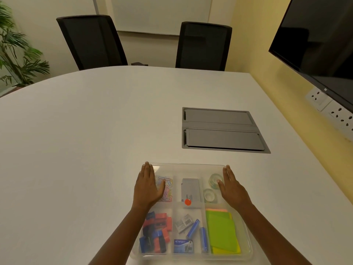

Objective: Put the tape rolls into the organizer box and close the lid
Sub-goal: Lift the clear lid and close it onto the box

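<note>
kangaro box [183,246], lidded organizer box [191,166]

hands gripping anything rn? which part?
Nothing gripped. Left hand and right hand lie flat, fingers extended, on the organizer box lid's far corners.

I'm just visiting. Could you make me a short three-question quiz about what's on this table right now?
1. True or false: both tape rolls lie inside the organizer box.
2. Which compartment holds them: A far right, B near left, C near middle?
3. What are the left hand and right hand doing?

Key: 1 true. 2 A. 3 Lying flat, palms down, on the clear lid covering the box.
</note>
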